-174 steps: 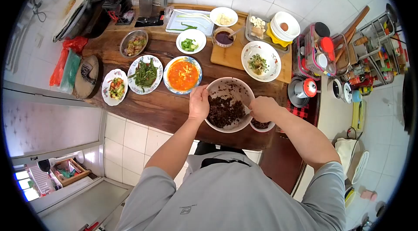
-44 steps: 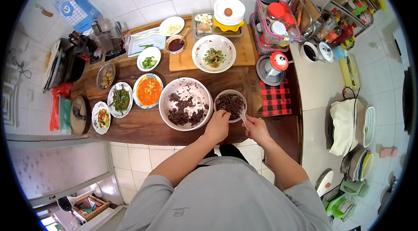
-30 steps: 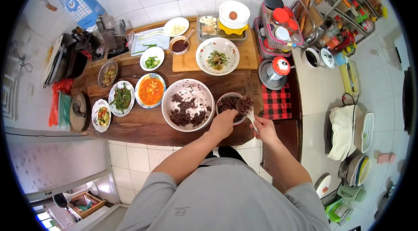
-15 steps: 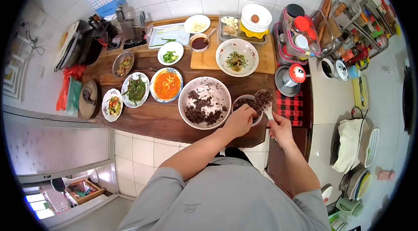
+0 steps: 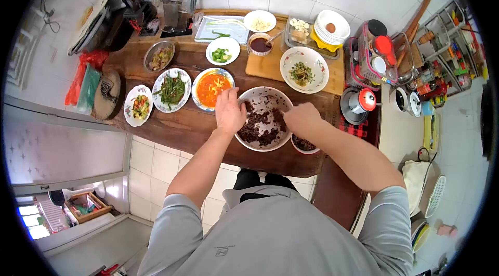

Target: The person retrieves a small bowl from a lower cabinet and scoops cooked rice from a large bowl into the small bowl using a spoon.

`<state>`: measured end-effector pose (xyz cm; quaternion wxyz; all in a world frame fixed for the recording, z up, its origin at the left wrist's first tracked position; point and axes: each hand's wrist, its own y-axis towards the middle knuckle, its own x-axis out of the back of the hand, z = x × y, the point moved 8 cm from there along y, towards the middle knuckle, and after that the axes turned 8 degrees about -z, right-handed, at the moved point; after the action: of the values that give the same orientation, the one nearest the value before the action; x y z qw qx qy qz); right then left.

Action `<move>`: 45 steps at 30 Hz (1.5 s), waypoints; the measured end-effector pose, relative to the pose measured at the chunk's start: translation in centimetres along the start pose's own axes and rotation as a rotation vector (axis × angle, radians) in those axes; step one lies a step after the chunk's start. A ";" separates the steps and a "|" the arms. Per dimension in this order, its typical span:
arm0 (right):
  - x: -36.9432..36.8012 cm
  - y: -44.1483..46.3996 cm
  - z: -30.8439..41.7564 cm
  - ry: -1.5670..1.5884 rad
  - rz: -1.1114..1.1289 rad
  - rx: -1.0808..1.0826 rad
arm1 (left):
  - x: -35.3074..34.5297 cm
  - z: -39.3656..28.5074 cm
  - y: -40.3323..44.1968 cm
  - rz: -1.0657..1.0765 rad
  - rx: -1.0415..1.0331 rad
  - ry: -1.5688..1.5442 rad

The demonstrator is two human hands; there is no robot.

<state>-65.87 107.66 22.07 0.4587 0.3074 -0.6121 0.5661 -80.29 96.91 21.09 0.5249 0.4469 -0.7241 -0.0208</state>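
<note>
My left hand (image 5: 230, 112) grips the left rim of a large white bowl (image 5: 279, 94), its fingers along the outside and the thumb at the edge. Dark cooked rice (image 5: 261, 122) clings to the bowl's bottom and walls. Over the right rim, my right hand (image 5: 304, 120) is closed in a fist around a rice paddle, which the hand mostly hides. Below that hand, a smaller bowl with dark rice (image 5: 303, 143) stands against the large one, partly covered by my wrist.
Left of the large bowl are a plate of tomato and egg (image 5: 212, 89), a plate of green vegetables (image 5: 172, 90) and a small mixed dish (image 5: 140, 105). Behind stand a patterned bowl (image 5: 304, 69) and a sauce cup (image 5: 260, 44). A red-lidded jar (image 5: 363, 100) is at right.
My right hand has moved left with the paddle, from the smaller bowl to the large one. My left hand has left the smaller bowl for the large bowl's left rim. The view has shifted.
</note>
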 end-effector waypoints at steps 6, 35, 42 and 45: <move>0.4 3.0 1.5 -0.188 0.213 0.213 | -3.7 4.8 -2.9 0.150 0.374 -0.215; -1.9 2.8 3.1 -0.111 0.152 0.357 | -4.2 4.4 -2.7 0.186 0.410 -0.338; -2.4 4.9 4.3 -0.032 0.069 0.258 | -4.4 4.6 -2.6 0.177 0.399 -0.312; 0.8 3.6 2.2 -0.144 0.178 0.227 | -3.9 4.7 -2.6 0.208 0.437 -0.298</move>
<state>-69.84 106.28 21.47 0.3239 0.3415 -0.6003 0.6466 -82.13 95.93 14.75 0.3030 0.4650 -0.8225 0.1243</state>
